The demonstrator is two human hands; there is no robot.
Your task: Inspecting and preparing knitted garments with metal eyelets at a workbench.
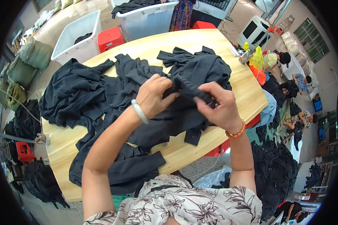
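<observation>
Both our hands, left hand (154, 95) & right hand (218, 107), pinch shut on the dark knit garment (187, 80) above the table (229, 75). Risk: loose sleeves snag the garment pile (82, 93), dragging pieces off.

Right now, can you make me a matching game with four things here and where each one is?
Things:
1. dark sweater
2. white bangle
3. orange bead bracelet
4. red stool

Places:
A. on the right wrist
B. on the floor beyond the table
C. on the left wrist
D. gripped by both hands, left and right

Pairs: 1-D, 2-C, 3-A, 4-B
</observation>
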